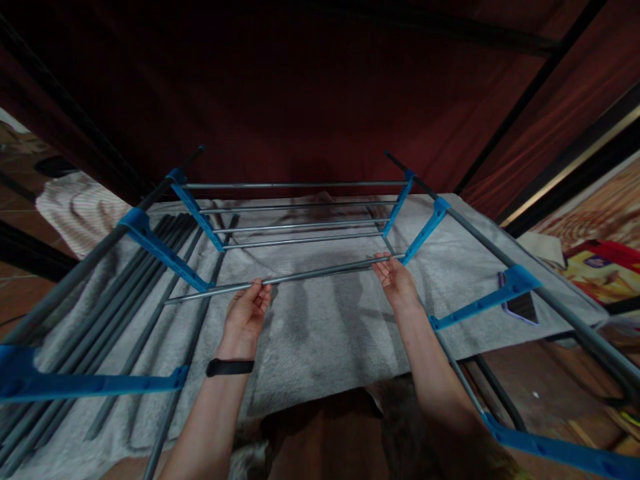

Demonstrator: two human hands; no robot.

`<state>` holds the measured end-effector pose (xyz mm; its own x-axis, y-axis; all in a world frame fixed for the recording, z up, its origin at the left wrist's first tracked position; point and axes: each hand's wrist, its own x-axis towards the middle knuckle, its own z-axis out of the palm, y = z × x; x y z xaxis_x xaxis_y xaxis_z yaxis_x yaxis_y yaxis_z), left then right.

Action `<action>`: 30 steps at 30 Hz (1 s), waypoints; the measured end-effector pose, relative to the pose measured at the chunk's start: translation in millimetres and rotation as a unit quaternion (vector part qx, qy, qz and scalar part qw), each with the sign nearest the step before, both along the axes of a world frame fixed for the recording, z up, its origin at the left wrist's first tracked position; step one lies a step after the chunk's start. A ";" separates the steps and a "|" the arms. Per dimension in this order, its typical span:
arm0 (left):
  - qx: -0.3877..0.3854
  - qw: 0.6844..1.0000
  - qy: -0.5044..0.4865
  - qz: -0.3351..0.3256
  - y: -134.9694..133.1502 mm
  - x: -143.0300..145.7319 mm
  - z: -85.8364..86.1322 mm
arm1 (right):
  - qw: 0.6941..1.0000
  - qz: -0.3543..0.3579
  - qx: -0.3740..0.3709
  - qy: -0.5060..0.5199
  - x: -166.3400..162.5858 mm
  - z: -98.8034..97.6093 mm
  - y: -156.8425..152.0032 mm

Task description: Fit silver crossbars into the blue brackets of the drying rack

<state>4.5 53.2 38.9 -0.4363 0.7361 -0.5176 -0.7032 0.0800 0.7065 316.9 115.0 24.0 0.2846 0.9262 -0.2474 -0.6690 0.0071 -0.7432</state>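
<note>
A thin grey metal rod (pixel 320 271) lies crosswise in front of me, held at both sides. My left hand (pixel 246 312) pinches it between thumb and fingers; the rod's left end sticks out past the lower tip of a blue plastic bracket (pixel 163 252). With curled fingers, my right hand (pixel 396 280) grips it close to the opposite blue bracket (pixel 424 231). A second rod seems to run almost along the held one, and the two partly overlap. Farther back, several rods (pixel 295 185) span another pair of brackets, forming a rack frame.
Loose grey tubes (pixel 115 300) lie on the grey towel (pixel 320 340) at left. Long side tubes (pixel 480 240) carry more brackets (pixel 485 303). A phone (pixel 520 303) rests at right, near a red and yellow package (pixel 600 267). Dark red fabric (pixel 300 100) hangs behind.
</note>
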 end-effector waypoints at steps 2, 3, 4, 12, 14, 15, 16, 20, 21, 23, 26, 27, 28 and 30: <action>0.000 1.000 -0.003 0.003 0.3 -0.3 -0.8 | 1.000 0.001 0.008 -0.004 0.1 -1.4 -0.2; 0.001 1.000 -0.004 0.003 0.5 -0.3 -0.9 | 1.000 0.001 0.011 -0.004 0.1 -1.7 -0.3; 0.003 1.000 -0.003 0.001 0.6 -0.2 -0.8 | 1.000 0.001 0.012 -0.002 0.1 -1.7 -0.3; -0.006 1.000 0.004 -0.015 0.8 3.1 4.4 | 1.000 -0.010 -0.004 0.029 -1.6 0.1 2.0; -0.007 1.000 0.008 -0.023 0.7 3.9 5.3 | 1.000 -0.013 -0.002 0.028 -2.0 -0.3 2.7; -0.006 1.000 0.011 -0.025 0.7 4.3 5.6 | 1.000 -0.014 -0.001 0.026 -2.1 -0.4 3.0; -0.007 0.999 0.012 -0.028 0.6 4.6 5.8 | 1.000 -0.014 0.001 0.024 -2.2 -0.3 3.1; -0.011 0.999 0.011 -0.031 0.4 5.7 6.8 | 1.000 -0.007 0.003 0.016 -1.9 0.4 2.7; -0.011 0.999 0.009 -0.031 0.5 5.9 7.1 | 1.000 -0.004 0.002 0.014 -1.7 0.6 2.4; -0.009 0.999 0.004 -0.031 0.8 6.3 7.6 | 1.000 -0.001 0.003 0.010 -1.3 0.5 1.8; -0.006 1.000 -0.002 -0.029 1.6 7.0 8.6 | 1.000 -0.001 0.004 0.010 -0.6 -0.7 1.2; -0.005 1.000 -0.002 -0.027 1.8 7.4 9.1 | 1.000 -0.002 0.002 0.012 -0.5 -1.2 1.2; -0.005 1.000 -0.002 -0.026 1.8 7.8 9.5 | 1.000 -0.004 -0.001 0.014 -0.3 -1.8 1.3; -0.005 1.000 -0.001 -0.025 1.6 8.8 10.5 | 1.000 -0.009 -0.008 0.015 -0.1 -2.9 1.7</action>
